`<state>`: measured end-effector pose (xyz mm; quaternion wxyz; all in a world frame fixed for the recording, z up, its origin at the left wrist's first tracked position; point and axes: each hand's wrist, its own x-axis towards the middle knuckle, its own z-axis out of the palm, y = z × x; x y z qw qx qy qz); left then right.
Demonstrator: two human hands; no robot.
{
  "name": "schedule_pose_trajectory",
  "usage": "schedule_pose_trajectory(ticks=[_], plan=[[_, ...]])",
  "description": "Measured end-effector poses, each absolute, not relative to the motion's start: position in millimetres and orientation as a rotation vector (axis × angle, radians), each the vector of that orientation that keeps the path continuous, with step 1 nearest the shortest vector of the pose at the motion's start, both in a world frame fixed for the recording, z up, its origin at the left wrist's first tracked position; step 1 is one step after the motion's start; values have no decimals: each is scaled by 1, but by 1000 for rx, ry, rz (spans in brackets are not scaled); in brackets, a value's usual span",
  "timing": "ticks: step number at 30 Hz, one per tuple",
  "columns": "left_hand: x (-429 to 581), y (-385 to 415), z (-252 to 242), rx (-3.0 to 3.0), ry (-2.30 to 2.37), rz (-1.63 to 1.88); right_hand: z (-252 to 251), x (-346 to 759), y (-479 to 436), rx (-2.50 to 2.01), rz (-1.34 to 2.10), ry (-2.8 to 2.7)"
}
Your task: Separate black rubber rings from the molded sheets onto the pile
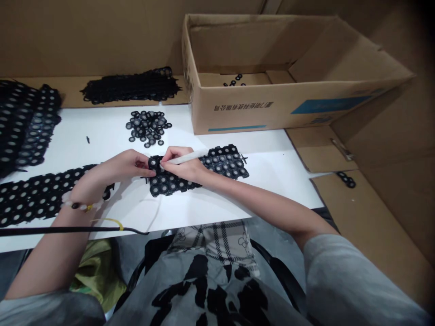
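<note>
On the white tabletop lies a black rubber sheet (225, 164) covered in rows of round rings with pale centres. My right hand (185, 165) is closed around a white pen-like tool (190, 156), whose tip meets the left part of this sheet; the tip itself is hidden by my fingers. At the sheet's left edge, my left hand (131, 164) has its thumb and fingers curled at the corner, pinching or pressing it. Behind my hands is a heap of loose black rings (148, 127) with greyish centres.
A large open cardboard box (292, 106) stands at the back right, a few rings inside. Another ringed sheet (44, 192) lies at left, with stacked sheets (27, 124) behind it. Flat black sheets (131, 86) are piled at the back. A dark rod (68, 230) crosses the front left.
</note>
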<state>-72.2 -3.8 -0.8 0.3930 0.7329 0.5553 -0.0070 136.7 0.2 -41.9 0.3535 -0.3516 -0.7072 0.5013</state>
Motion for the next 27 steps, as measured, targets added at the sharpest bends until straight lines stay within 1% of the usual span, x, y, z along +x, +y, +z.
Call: schedule_pose_trajectory(ticks=[3, 9, 19, 27], plan=[[-71, -3, 0, 1791, 1434, -44, -43, 137, 1, -900, 1296, -1792], [-62, -6, 11, 1739, 1554, 62, -48, 137, 3, -888, 1272, -1704], [-59, -7, 11, 1677, 1549, 174, -44, 138, 1, -931, 1269, -1743], [-58, -7, 1, 1562, 1516, 273, -42, 131, -3, -953, 1101, -1863]])
